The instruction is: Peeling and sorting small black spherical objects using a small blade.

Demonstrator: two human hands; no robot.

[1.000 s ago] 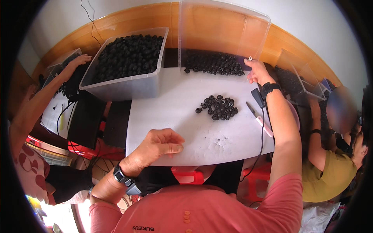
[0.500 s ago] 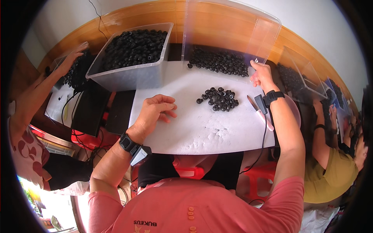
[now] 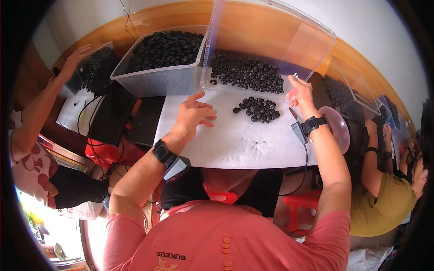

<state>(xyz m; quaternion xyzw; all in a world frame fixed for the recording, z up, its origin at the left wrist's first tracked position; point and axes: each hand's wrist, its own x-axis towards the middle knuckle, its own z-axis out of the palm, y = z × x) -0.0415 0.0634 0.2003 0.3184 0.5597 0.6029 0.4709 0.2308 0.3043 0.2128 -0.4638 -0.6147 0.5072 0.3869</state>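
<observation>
My left hand (image 3: 195,113) hovers over the left part of the white tabletop (image 3: 212,149), fingers spread, holding nothing. At the front right edge of a clear plastic bin (image 3: 298,40), my right hand (image 3: 299,93) has its fingers curled on the rim; a small white bit shows at its fingertip. The bin lies tipped on its side with its opening toward me. Inside are many small black bead-like pieces (image 3: 248,74), rounded and some with a hole. A loose pile of the same pieces (image 3: 258,110) sits on the tabletop between my hands. My right wrist largely hides a knife.
A big translucent tub (image 3: 158,77) full of black pieces stands at the back left. Right of the table is a pink bowl (image 3: 334,128). A cable (image 3: 304,174) hangs from my right wrist device. Co-workers (image 3: 382,194) (image 3: 34,149) sit at both sides.
The clear bin has come nearer and left with the pieces in it, close to the loose pile. My right hand shifted with it. My left hand rose and spread its fingers. The knife became mostly covered.
</observation>
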